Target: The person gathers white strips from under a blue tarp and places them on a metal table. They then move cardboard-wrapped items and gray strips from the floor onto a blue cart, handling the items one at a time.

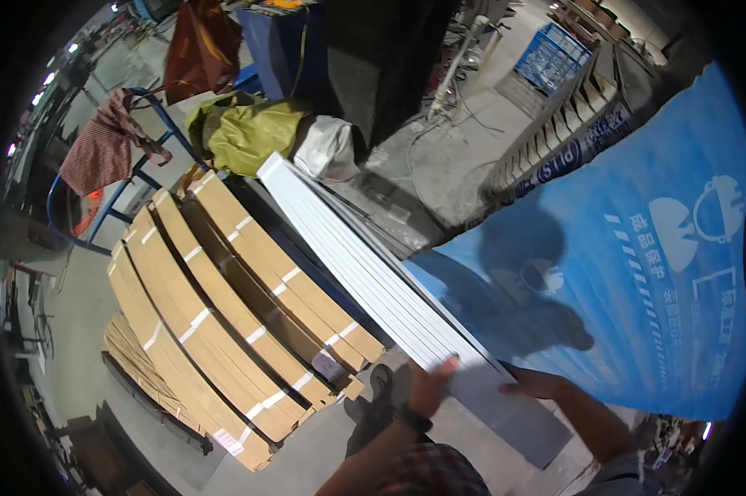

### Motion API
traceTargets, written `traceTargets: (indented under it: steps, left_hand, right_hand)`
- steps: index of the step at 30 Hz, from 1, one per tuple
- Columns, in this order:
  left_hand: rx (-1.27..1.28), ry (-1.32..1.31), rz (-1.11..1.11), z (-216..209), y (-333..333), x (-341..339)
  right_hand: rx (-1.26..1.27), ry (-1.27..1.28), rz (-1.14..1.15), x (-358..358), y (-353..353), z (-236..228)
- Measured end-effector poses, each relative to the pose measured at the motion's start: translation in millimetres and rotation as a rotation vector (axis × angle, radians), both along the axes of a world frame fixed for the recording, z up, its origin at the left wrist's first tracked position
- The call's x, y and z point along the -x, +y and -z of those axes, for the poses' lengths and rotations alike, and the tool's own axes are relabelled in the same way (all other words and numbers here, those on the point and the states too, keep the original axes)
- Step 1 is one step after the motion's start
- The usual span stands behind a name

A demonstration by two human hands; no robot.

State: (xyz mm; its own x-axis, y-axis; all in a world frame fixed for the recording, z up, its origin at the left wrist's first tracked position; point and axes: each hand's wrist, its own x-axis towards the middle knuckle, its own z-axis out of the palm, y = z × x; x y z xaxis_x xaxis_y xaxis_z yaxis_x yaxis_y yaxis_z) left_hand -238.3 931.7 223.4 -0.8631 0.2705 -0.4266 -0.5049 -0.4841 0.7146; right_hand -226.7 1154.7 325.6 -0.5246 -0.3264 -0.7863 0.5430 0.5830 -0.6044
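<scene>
A long bundle of white strips [373,285] lies at a slant in front of me, its ridged top facing up. My left hand [430,387] is closed on its left edge near the close end, with a finger over the top. Across from it, my right hand [538,383] grips the right edge, thumb on top and the other fingers hidden. Long flat cardboard cartons [224,331], bound with white tape, lie side by side left of the bundle. To the right spreads a blue printed protective sheet [604,248], with my shadow on it.
A blue-framed cart [150,178] with a checked cloth [100,140] stands at the far left. Yellow-green [249,132] and white sacks [327,149] sit beyond the cartons. At the back right are a blue crate [552,58] and a stack of slotted pieces [571,124]. Cables cross the floor.
</scene>
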Motion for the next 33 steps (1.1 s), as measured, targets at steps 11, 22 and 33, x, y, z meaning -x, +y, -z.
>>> traceTargets:
  steps: [11, 22, 33]
  left_hand:
    - [0.140, 0.002, -0.445, -74.2, -31.6, -15.4]
    - [0.159, -0.006, -0.470, -84.3, -67.9, 16.2]
    - [0.098, -0.006, -0.517, -109.7, -116.3, 23.1]
  right_hand:
    - [0.851, -0.763, 0.723, 70.5, -74.7, 98.5]
    - [0.861, -0.766, 0.641, 60.3, -132.4, 89.8]
    - [0.825, -0.705, 0.631, 54.9, -152.5, 83.2]
